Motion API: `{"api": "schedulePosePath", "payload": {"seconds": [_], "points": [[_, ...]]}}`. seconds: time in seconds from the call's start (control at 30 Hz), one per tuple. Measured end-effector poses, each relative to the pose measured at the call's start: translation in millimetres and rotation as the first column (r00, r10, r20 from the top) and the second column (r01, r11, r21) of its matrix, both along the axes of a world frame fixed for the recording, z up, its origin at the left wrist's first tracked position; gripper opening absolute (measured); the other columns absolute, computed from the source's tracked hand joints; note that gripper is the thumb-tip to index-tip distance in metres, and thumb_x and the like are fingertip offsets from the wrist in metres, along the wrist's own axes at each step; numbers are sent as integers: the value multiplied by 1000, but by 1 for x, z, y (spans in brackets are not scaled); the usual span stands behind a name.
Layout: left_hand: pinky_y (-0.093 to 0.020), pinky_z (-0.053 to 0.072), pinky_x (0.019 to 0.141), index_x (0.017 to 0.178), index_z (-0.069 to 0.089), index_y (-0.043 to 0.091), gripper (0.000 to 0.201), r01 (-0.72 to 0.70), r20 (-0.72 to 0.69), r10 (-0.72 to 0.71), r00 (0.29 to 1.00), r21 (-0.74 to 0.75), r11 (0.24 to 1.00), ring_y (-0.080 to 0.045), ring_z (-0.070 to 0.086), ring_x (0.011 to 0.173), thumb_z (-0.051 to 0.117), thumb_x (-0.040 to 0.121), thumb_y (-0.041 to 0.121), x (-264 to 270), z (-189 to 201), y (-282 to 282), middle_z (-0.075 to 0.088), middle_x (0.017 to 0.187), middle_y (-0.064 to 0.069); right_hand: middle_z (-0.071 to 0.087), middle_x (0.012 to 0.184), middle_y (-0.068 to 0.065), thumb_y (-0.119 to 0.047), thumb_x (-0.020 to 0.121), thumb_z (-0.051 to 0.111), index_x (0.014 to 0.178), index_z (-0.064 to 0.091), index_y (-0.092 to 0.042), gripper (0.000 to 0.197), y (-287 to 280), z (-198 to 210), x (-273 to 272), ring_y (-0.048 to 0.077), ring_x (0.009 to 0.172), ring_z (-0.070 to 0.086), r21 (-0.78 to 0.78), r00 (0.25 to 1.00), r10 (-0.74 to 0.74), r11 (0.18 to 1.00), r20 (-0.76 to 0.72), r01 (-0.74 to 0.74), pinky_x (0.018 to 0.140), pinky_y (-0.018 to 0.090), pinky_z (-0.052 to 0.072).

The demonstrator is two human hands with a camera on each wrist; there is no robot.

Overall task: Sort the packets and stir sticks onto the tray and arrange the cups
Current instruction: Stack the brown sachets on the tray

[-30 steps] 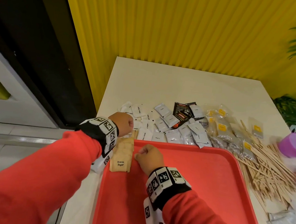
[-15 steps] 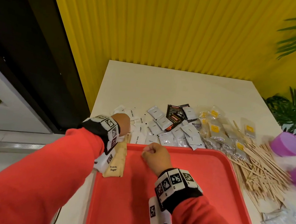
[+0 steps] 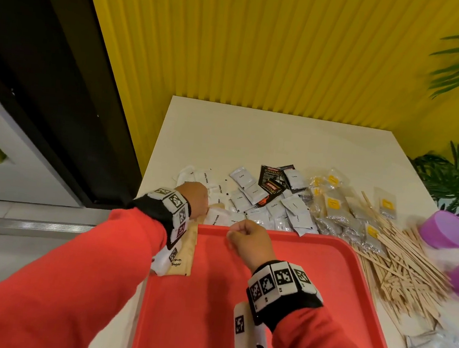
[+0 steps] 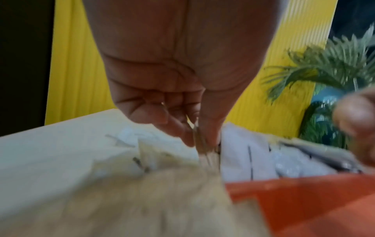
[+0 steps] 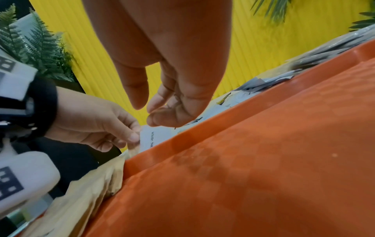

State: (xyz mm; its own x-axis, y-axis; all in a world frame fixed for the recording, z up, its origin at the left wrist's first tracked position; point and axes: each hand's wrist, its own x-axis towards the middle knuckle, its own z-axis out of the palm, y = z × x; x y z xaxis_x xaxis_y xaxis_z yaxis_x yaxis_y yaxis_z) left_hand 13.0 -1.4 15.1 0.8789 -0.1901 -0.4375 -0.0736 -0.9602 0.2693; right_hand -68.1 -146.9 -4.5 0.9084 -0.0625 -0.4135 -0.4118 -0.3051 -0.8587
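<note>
Left hand (image 3: 193,198) at tray's (image 3: 311,270) far-left corner, thumb and fingertips pinching top edge of brown sugar packets (image 3: 182,256); stack hangs along tray's left rim, partly off it. Right hand (image 3: 249,242) above tray's far edge, fingers loosely curled, empty. Judgement: paper sachets light, soft, floppy, apt to fan apart; better pinched across middle of stack. White sugar packet (image 5: 151,136) lies just beyond far rim. Stir sticks (image 3: 400,265) heaped off tray's right edge: thin, stiff, light.

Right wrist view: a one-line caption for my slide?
Right hand hovers empty over the red plastic tray while the left hand pinches tan paper packets.
</note>
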Motion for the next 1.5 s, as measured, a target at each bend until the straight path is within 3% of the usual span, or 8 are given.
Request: {"api": "schedulePosePath", "payload": {"seconds": [0.27,0.53,0.73,0.87,1.03,1.27,1.4,1.5], "points": [[-11,39,62,85,67,24,15,-61,194,188,963,-520,852,1,50,65,69,78,11,-39,26,13,57,75,17,61,68,4,-39,97,42,91,55,-13,29,3,18,9,9,47,57,432,957,-180,862,-229,266,45,19,47],[-18,46,79,82,66,30,24,-204,-70,220,973,-709,675,-7,61,84,74,75,8,-78,14,37,65,94,10,55,73,3,6,85,58,100,55,-12,23,15,16,-1,11,51,53,277,993,-18,960,-113,49,42,18,41],[-17,40,62,69,62,28,25,-223,-119,189,975,-487,844,-6,49,62,73,74,6,-85,-6,60,54,67,7,53,66,2,8,81,63,74,51,-15,26,43,-5,-21,-3,36,52,194,970,167,972,-178,-132,38,12,40],[-12,38,57,75,69,18,9,-131,-90,108,990,-314,940,-1,48,60,75,74,12,-89,-10,63,55,65,12,51,58,0,2,74,71,63,49,-18,31,56,-17,-27,8,44,52,-87,960,215,969,-181,-233,51,22,44],[-12,41,61,62,63,20,20,-63,-56,54,997,-180,982,-4,55,66,74,72,9,-87,-13,60,56,65,15,52,69,-2,-8,76,70,60,43,-22,34,61,-16,-27,16,75,52,-304,943,256,900,-211,-312,56,21,39],[-25,51,80,54,52,23,33,-35,-103,29,994,-59,998,-12,61,82,75,72,8,-80,-14,56,56,65,10,61,78,4,-14,74,75,60,45,-21,34,63,-17,-24,17,75,58,-306,939,239,900,-248,-310,67,24,47],[-26,50,77,58,53,21,28,-50,-117,44,992,-52,997,-13,61,81,76,72,11,-71,-7,56,60,73,6,58,62,1,-14,75,74,59,47,-20,32,58,-16,-23,14,55,54,-273,946,216,921,-240,-279,59,25,48],[-24,43,68,66,51,20,20,-121,-21,120,993,-92,988,-15,55,81,66,76,14,-55,2,54,56,80,4,60,68,3,-17,80,64,58,47,-21,28,50,-12,-15,20,68,58,-303,973,178,928,-147,-216,69,31,52]]}}
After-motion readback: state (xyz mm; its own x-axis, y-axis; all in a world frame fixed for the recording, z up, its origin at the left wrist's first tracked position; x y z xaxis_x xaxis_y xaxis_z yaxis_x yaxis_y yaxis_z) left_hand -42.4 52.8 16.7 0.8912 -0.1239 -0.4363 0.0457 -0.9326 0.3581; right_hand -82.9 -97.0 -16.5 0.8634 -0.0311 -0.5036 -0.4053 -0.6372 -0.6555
